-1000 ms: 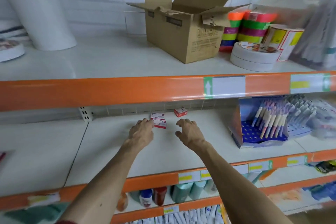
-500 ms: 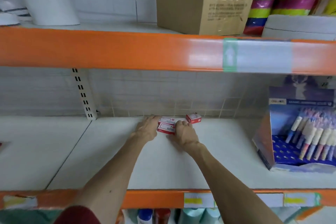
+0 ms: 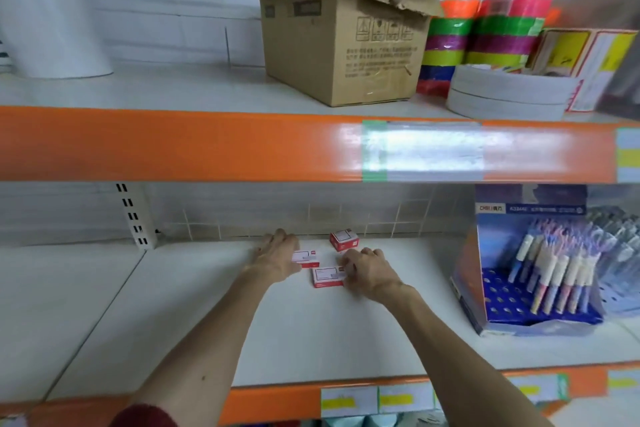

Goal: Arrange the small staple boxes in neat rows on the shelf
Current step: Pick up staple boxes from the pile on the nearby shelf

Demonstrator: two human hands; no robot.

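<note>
Three small red-and-white staple boxes lie at the back of the white middle shelf (image 3: pixel 311 333). One staple box (image 3: pixel 344 241) sits askew near the tiled wall, untouched. My left hand (image 3: pixel 277 258) lies flat over the left end of a second box (image 3: pixel 306 258), fingers reaching toward the wall. My right hand (image 3: pixel 369 272) has its fingers curled round the right end of the third box (image 3: pixel 326 277), which lies nearest me and slightly apart from the second.
A blue pen display box (image 3: pixel 530 274) stands on the same shelf to the right. On the upper shelf, behind its orange rail (image 3: pixel 173 146), are an open cardboard carton (image 3: pixel 339 45), coloured tape rolls (image 3: pixel 485 35) and a white roll (image 3: pixel 52 10).
My right hand has drawn the front box a little toward me and to the right, away from the box under my left hand. My view has also shifted.
</note>
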